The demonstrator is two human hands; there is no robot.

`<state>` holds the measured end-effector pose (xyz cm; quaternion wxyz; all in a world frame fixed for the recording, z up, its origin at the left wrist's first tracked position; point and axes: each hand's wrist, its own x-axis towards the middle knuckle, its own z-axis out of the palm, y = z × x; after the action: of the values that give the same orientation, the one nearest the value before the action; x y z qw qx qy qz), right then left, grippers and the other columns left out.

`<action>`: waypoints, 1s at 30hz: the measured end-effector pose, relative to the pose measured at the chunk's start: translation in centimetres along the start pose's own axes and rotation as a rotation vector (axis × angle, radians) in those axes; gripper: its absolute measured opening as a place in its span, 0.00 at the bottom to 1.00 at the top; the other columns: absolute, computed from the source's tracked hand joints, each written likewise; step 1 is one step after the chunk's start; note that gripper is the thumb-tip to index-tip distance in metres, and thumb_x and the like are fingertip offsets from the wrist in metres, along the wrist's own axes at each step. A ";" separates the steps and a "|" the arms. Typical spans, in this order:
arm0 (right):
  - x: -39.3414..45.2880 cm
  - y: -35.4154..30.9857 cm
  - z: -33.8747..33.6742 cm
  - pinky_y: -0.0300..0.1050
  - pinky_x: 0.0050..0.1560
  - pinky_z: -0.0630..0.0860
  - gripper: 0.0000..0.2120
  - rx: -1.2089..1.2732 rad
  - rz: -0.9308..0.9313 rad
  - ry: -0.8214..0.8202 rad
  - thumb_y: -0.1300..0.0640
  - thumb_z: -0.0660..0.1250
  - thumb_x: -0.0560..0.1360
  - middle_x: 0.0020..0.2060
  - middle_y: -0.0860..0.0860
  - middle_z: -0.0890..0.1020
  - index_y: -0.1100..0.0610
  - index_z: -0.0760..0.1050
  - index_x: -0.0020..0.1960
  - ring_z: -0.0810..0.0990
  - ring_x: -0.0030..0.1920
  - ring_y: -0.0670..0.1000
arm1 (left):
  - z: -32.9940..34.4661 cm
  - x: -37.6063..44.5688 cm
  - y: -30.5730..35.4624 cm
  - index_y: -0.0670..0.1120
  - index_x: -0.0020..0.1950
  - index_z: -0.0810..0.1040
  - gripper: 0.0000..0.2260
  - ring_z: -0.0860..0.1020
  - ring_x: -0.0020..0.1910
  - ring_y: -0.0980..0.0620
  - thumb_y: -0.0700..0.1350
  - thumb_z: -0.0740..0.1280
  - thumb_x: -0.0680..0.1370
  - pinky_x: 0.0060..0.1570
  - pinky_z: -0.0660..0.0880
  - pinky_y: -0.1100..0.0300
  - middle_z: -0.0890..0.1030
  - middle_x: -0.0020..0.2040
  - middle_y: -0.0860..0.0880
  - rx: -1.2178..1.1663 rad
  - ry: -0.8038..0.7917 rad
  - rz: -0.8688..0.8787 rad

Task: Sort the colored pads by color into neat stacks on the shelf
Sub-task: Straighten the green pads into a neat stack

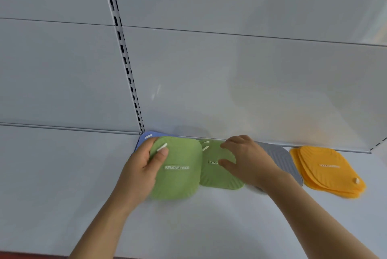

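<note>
White metal shelf [62, 185] with a pale panelled back wall [230, 59] behind it, plus one of those slotted upright rails [123, 49] running down to the back left corner of the action. All the pads are lined up along the back edge of the shelf.

Left hand [144, 166] is grasping a green pad [178, 170] by its left edge, thumb on top and the other fingers wrapped underneath. You can read "REMOVE ODOR" on its label. It sits tilted, and its right edge laps over the green stack beside it. Peeking out behind it at the back corner is a blue pad [144, 137], mostly covered, so I can't tell if that's one or several.

Right hand [240, 160] is spread flat over the green stack [217, 175] just to the right, fingers straight-ish and pressing on top, not gripping anything. The label there is half hidden under the thumb. A couple of white hanging loops stick out at the top left of that stack.

Under the right wrist there's a grey pad [280, 158] with ribbed lines, mostly blocked by the arm, looks like one piece but hard to say. Further right, a little apart from the grey one, is an orange stack [326, 170], several pads fanned out unevenly, label on top too blurry to read.
</note>
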<state>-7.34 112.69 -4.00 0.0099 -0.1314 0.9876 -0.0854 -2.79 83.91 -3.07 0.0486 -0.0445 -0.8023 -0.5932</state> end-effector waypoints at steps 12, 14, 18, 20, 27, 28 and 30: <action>2.1 -0.2 -0.2 0.52 0.68 0.71 0.36 -0.065 -0.030 -0.078 0.34 0.70 0.71 0.65 0.46 0.74 0.45 0.69 0.75 0.71 0.66 0.52 | -1.1 0.0 -1.2 0.57 0.65 0.79 0.18 0.84 0.55 0.50 0.62 0.63 0.78 0.63 0.78 0.42 0.86 0.52 0.52 -0.015 0.025 -0.097; 1.9 -0.4 -0.1 0.52 0.63 0.73 0.26 -0.063 -0.040 -0.029 0.39 0.71 0.74 0.58 0.47 0.75 0.46 0.75 0.69 0.73 0.62 0.54 | -1.2 0.1 -1.5 0.58 0.67 0.78 0.20 0.83 0.56 0.51 0.62 0.64 0.78 0.63 0.78 0.42 0.86 0.54 0.54 -0.032 0.030 -0.113; -0.6 -0.9 -1.1 0.52 0.46 0.78 0.07 0.101 -0.185 0.169 0.51 0.63 0.81 0.48 0.45 0.77 0.47 0.79 0.55 0.79 0.49 0.54 | -1.3 0.5 -1.6 0.62 0.68 0.78 0.18 0.83 0.61 0.48 0.60 0.66 0.78 0.67 0.76 0.37 0.86 0.59 0.54 -0.154 0.023 -0.165; -2.4 -2.0 -3.7 0.50 0.42 0.78 0.07 0.169 -0.257 0.209 0.51 0.62 0.82 0.47 0.40 0.79 0.44 0.78 0.56 0.80 0.44 0.48 | -1.4 0.8 -1.3 0.58 0.65 0.81 0.15 0.83 0.61 0.46 0.56 0.67 0.79 0.67 0.76 0.35 0.86 0.59 0.51 -0.210 0.018 -0.173; -3.1 -5.4 -6.7 0.36 0.45 0.73 0.07 0.358 -0.292 0.201 0.48 0.71 0.78 0.43 0.36 0.81 0.42 0.77 0.55 0.78 0.46 0.39 | 0.3 1.5 0.9 0.53 0.59 0.84 0.07 0.83 0.61 0.40 0.48 0.68 0.84 0.67 0.77 0.39 0.85 0.59 0.45 -0.252 -0.123 -0.176; -2.6 -5.7 -6.1 0.38 0.46 0.74 0.05 0.362 -0.290 0.242 0.47 0.71 0.77 0.43 0.38 0.81 0.45 0.79 0.52 0.78 0.47 0.41 | 0.7 1.3 1.2 0.52 0.59 0.85 0.08 0.84 0.61 0.41 0.45 0.66 0.85 0.66 0.78 0.43 0.87 0.58 0.45 -0.283 -0.180 -0.190; -2.1 -5.7 -5.1 0.39 0.51 0.75 0.07 0.385 -0.316 0.349 0.45 0.71 0.76 0.50 0.41 0.81 0.49 0.81 0.46 0.78 0.55 0.44 | 1.3 1.1 1.5 0.51 0.62 0.85 0.10 0.83 0.62 0.43 0.43 0.64 0.85 0.67 0.76 0.45 0.87 0.60 0.45 -0.334 -0.276 -0.199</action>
<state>-4.02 108.65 2.01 -0.1486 -0.2626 0.9074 -0.2926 -3.72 85.59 -1.87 -0.1284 -0.0533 -0.6925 -0.7079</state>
